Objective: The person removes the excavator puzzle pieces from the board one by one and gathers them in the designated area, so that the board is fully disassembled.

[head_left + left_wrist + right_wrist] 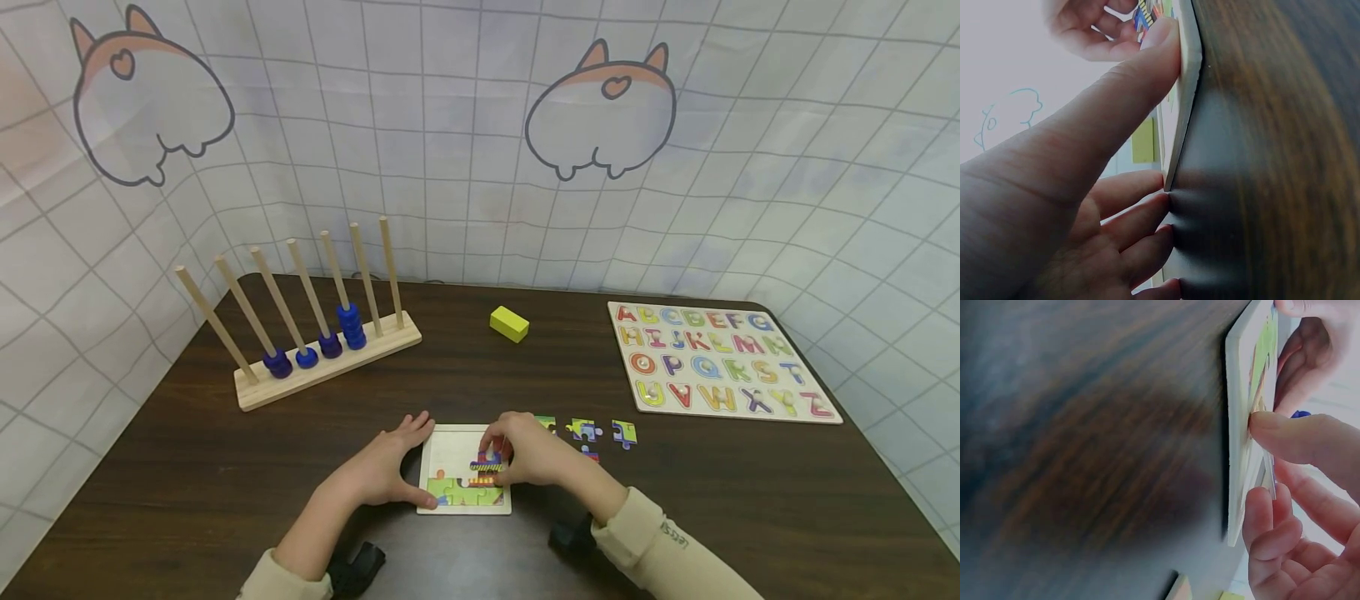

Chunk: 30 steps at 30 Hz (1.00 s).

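Left hand (384, 468) spread wide, bracing the board (452, 447)
Right hand (531, 450) pinches a piece (491, 460); the brace likely stops the board sliding.

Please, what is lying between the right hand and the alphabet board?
In the head view, several loose puzzle pieces lie there on the dark table.

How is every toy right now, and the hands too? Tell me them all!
Puzzle: partly filled, bottom row in
Held piece: pinched, over the puzzle
Loose pieces: lying apart, right of the puzzle
Left grip: fingers spread, touching the puzzle
Right grip: pinching the held piece
Rack: standing, rings on four posts, three bare
Letter board: full
Block: lying on a long side, untouched
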Each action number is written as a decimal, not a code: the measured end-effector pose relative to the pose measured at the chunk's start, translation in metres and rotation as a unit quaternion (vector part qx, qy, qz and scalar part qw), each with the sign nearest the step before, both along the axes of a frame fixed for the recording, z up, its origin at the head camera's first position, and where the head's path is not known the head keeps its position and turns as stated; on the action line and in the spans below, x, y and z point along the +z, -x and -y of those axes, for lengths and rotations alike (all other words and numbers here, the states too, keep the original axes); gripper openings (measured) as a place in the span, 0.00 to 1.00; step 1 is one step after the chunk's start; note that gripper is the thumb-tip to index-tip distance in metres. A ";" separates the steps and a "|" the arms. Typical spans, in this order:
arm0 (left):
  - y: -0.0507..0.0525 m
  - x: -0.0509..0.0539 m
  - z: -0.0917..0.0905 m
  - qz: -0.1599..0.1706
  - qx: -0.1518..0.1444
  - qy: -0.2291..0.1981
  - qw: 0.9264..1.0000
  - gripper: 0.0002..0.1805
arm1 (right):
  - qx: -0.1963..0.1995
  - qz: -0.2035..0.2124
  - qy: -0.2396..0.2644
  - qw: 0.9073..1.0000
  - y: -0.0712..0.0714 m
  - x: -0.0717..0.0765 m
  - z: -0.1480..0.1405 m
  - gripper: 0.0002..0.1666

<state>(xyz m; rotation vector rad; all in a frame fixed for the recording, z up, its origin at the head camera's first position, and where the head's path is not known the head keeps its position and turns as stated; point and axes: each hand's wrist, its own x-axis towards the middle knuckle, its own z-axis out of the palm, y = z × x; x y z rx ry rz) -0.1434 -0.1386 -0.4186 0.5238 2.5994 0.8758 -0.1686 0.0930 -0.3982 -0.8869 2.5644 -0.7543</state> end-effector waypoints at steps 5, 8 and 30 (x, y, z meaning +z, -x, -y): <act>0.000 0.001 0.000 0.002 0.003 0.000 1.000 0.54 | -0.003 0.002 0.011 1.000 0.000 -0.002 -0.004 0.16; 0.000 0.001 -0.001 0.003 0.004 0.002 1.000 0.54 | -0.002 -0.002 0.020 1.000 0.001 -0.003 -0.009 0.16; 0.000 -0.001 0.000 -0.002 -0.001 -0.002 1.000 0.55 | -0.037 -0.050 0.061 0.996 -0.004 -0.006 -0.066 0.16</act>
